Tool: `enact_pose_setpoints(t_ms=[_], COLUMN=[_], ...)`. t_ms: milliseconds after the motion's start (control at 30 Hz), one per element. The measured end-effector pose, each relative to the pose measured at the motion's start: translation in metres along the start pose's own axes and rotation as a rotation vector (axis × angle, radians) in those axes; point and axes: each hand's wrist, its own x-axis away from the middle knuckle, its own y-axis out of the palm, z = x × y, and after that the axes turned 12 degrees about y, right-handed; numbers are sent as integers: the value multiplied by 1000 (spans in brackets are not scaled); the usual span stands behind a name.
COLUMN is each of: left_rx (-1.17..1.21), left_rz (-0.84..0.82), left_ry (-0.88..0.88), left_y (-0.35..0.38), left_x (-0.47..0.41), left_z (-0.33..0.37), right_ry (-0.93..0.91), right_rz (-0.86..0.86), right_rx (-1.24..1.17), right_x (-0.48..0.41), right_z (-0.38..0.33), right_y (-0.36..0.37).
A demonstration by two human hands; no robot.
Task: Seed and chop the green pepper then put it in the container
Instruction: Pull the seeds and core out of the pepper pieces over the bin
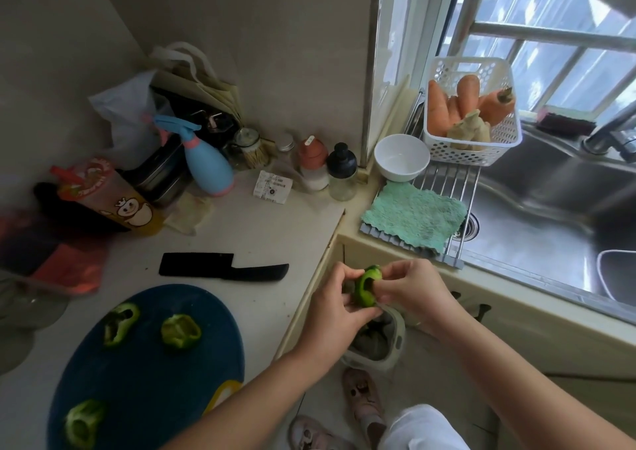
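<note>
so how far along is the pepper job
Done: the pepper is cut apart, and three pieces lie on the blue cutting board. In hand: the left hand and right hand hold a fourth piece above the bin on the floor, seemingly clearing its seeds. Left: chopping, since the knife lies idle on the counter, and filling, as the white bowl holds no pepper.

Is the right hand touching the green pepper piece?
Touching. The head view shows the right hand pinching the rim of the green pepper piece, while the left hand holds its other side.
</note>
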Motion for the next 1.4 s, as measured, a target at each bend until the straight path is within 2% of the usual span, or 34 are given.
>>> enact_pose_setpoints(t_ms=[267,333,433,533,767,833,1067,1267,1400], left_rx=[75,263,699,913,929,945,904,851,789], left_rz=[-1,24,89,125,108,104,108,92,89], left_ry=[-97,-182,-305,-351,-433,-457,-519,-539,-537], left_y=[-8,-11,-11,-14,-23,-24,-25,-27,-25], left_x=[-5,-8,-11,-14,-15,-14,-12,-11,-11], left_z=[-2,-4,-5,-6,-11,-13,-21,-26,-28], right_ry=[10,0,-13,-5,-180,-203,-159,-218,-240], right_rz=[-84,-103,-118,-69,200,249,178,215,102], right_rx=[-75,-143,-214,-220,453,544,611,586,501], right_x=[-3,-4,-6,-13,-50,-55,-65,-65,-63], right_z=[5,6,8,15,45,48,54,57,52], right_y=[0,-1,-3,-7,-5,-3,-1,-2,-5])
